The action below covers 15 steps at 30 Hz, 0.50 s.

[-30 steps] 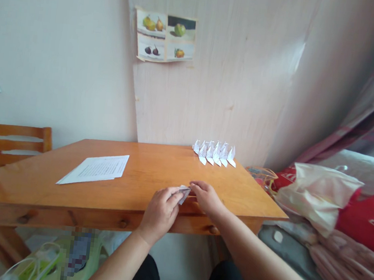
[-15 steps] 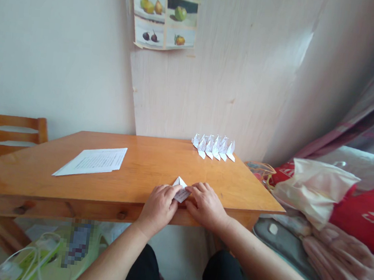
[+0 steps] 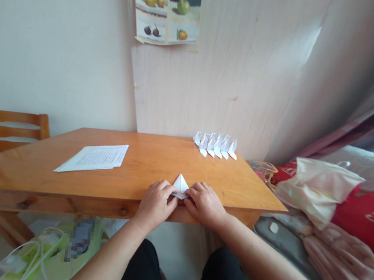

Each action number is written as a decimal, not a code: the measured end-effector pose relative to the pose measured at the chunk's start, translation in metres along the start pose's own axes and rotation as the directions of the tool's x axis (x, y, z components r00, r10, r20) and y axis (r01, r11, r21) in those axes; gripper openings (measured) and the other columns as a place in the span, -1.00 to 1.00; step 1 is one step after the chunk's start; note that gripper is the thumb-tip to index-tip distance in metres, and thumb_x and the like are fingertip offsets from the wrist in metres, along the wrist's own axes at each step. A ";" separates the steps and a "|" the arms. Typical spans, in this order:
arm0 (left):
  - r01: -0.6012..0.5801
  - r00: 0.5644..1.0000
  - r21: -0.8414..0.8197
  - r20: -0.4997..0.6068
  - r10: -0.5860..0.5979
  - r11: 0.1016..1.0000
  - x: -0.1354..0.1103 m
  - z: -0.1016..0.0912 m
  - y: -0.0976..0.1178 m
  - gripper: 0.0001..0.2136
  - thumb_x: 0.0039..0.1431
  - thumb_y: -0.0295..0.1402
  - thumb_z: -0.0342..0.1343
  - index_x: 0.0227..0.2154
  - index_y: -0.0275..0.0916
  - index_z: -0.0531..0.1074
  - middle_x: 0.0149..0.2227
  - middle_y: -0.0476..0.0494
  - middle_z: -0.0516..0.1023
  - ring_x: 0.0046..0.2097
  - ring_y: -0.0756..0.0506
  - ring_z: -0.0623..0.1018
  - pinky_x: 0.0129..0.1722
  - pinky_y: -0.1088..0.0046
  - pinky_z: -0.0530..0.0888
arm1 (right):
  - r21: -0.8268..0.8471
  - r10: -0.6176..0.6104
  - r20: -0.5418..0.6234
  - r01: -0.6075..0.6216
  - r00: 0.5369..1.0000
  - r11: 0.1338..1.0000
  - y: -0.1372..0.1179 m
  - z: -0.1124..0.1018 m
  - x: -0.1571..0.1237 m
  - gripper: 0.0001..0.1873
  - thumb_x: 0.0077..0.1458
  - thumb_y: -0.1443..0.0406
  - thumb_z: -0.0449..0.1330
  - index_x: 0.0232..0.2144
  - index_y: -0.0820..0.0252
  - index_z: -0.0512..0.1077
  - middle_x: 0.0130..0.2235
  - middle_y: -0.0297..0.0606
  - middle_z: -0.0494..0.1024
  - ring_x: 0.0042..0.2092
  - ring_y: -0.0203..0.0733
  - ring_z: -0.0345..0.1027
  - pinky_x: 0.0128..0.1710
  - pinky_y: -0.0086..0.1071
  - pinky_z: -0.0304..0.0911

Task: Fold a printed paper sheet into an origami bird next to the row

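Half a second ago the folded paper [image 3: 180,184] showed more printed flap; now, by the tabletop's [image 3: 151,163] near edge, it's mostly a white triangle pointing away, lower corners pinched by left hand [image 3: 156,201] and right hand [image 3: 207,203], so the bottom fold seems worked from both sides. Those grips hide the corners, and the far paper cranes [image 3: 218,147] overlap confusingly.

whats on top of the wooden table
The wooden table bears paper sheets and a cluster of folded paper figures; at its near edge, the left hand and right hand hold a folded paper piece. Fingers cover that piece's side corners; anything under the sheets is hidden.
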<state>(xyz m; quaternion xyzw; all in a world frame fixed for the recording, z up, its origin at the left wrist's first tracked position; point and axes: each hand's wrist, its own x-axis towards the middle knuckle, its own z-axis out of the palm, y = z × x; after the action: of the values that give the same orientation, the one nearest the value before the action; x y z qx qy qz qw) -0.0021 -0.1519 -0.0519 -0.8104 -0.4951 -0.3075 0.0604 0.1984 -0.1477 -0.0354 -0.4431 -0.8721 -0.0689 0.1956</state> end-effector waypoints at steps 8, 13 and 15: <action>0.002 0.998 -0.008 0.056 -0.001 1.000 0.004 -0.005 0.001 -0.93 0.20 -0.39 0.11 -0.37 -0.17 0.47 -0.28 -0.11 0.45 -0.17 -0.13 0.46 -0.15 0.35 0.36 | -0.056 -0.020 0.005 0.021 1.000 0.998 -0.001 0.003 0.006 -0.82 0.22 0.23 0.12 -0.31 0.20 0.48 -0.24 -0.15 0.46 -0.16 -0.09 0.28 -0.15 -0.29 0.14; 0.031 0.998 -0.031 0.062 -0.029 0.999 0.005 -0.008 -0.003 -0.94 0.18 -0.38 0.12 -0.36 -0.18 0.49 -0.27 -0.13 0.45 -0.17 -0.13 0.47 -0.17 0.36 0.38 | -0.032 -0.029 0.024 0.029 0.999 0.999 0.002 0.003 0.009 -0.79 0.25 0.24 0.10 -0.33 0.20 0.49 -0.25 -0.16 0.46 -0.16 -0.11 0.30 -0.15 -0.31 0.16; 0.041 0.997 -0.032 0.069 -0.039 0.999 0.005 -0.009 -0.006 -0.92 0.19 -0.37 0.11 -0.35 -0.18 0.50 -0.28 -0.13 0.45 -0.17 -0.13 0.47 -0.17 0.37 0.37 | -0.013 -0.027 0.026 0.028 0.999 1.000 0.004 0.003 0.009 -0.76 0.28 0.24 0.06 -0.32 0.20 0.49 -0.25 -0.16 0.46 -0.16 -0.13 0.31 -0.15 -0.32 0.16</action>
<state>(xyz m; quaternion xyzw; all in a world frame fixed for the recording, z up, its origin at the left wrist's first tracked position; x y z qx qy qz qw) -0.0097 -0.1484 -0.0427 -0.8111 -0.5079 -0.2892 0.0238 0.1958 -0.1378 -0.0342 -0.4332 -0.8802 -0.0717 0.1804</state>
